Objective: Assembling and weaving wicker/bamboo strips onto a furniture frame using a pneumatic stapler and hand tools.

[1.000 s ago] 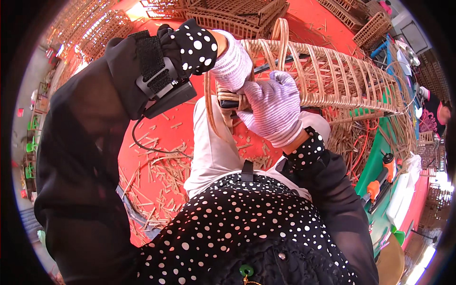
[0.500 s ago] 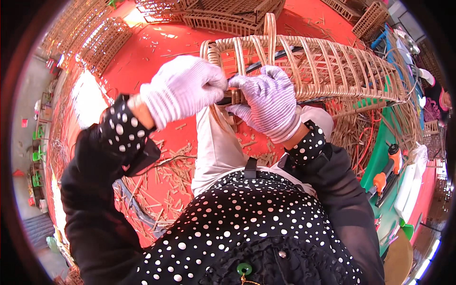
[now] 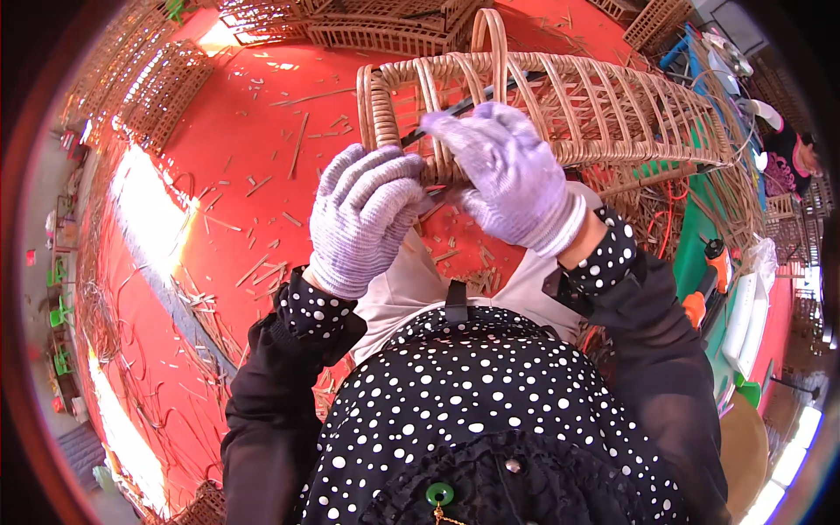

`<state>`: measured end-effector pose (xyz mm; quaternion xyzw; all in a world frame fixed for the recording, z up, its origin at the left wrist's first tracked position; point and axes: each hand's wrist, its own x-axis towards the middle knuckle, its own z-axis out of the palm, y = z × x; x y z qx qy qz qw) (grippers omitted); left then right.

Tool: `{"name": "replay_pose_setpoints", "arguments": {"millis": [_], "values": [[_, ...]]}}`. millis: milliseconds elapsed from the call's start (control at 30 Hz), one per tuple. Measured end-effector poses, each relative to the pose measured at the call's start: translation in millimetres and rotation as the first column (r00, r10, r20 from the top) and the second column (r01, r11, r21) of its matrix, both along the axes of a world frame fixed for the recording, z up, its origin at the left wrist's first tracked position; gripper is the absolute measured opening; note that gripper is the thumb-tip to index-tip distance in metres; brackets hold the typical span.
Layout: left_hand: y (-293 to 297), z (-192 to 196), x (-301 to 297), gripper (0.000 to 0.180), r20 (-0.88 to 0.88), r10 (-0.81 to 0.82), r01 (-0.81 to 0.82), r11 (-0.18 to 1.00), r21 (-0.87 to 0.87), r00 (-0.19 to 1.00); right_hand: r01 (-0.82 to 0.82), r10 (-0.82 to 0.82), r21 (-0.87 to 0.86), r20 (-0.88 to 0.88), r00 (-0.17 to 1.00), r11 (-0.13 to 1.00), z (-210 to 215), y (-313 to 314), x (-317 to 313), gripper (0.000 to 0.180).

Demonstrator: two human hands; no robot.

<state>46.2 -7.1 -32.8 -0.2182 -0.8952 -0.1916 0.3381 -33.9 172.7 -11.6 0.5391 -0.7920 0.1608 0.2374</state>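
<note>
A woven wicker basket (image 3: 612,153) with a looped handle (image 3: 488,39) lies on its side in front of me, its left end close to my hands. My left hand (image 3: 363,214), in a pale lilac knit glove, has its fingers curled around the lower corner of the basket's rim. My right hand (image 3: 516,179), in a matching glove and slightly blurred, is over the near side of the basket with its fingers stretched out to the left. A dark strip (image 3: 461,107) runs inside the weave, partly behind my right fingers. My left fingertips are partly hidden.
Cut wicker scraps (image 3: 262,271) litter the red floor (image 3: 236,114). More woven baskets (image 3: 385,31) stand at the back. At right are an orange-and-black power tool (image 3: 717,262), a white tray (image 3: 745,324) and bundled wicker strands (image 3: 739,206). Another person (image 3: 792,157) is at the far right.
My left hand has come down and turned, its fingers now curled at the basket's corner. My right hand has moved slightly right, its fingers unbending. The two hands have drawn apart.
</note>
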Motion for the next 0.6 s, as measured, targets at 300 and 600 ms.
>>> {"name": "replay_pose_setpoints", "arguments": {"millis": [300,600], "values": [[-14.0,4.1,-8.2,0.025,-0.013,-0.134,0.134,0.989,0.059,0.991,0.117,-0.119,-0.104,-0.017,0.993,0.988,-12.0,2.1,15.0,0.041],[-17.6,19.4,-24.7,0.026,0.085,-0.096,0.094,0.995,0.023,0.992,0.067,-0.058,-0.162,0.056,0.997,0.985,-12.6,-3.7,6.5,0.039]]}}
